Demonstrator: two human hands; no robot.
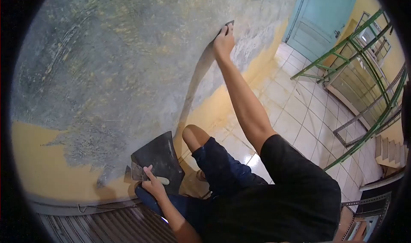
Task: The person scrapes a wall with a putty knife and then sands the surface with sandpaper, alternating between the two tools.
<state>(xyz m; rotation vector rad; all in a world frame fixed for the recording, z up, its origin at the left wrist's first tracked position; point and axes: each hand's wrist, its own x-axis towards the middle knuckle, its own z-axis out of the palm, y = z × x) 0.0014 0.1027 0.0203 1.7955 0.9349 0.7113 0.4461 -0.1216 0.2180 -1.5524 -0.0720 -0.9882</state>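
My right hand (225, 43) reaches up to the wall (128, 63), its fingers closed round a small dark flat scraper (231, 23) held against the surface. Only a corner of that scraper shows past the fingers. Low in front of me, my left hand (155, 187) is closed round a putty knife with a pale handle (163, 180). Its blade lies over a dark, curved sheet (160, 151), which seems to be held in the same hand. Grey, patchy coating covers most of the wall, with yellow paint below it.
Green metal scaffolding (342, 56) stands at the right on white floor tiles (306, 114). Behind it are a light blue door (323, 20) and a leaning glazed panel (353, 86). A ribbed shutter (98, 226) lies at lower left, and small steps (387, 151) at far right.
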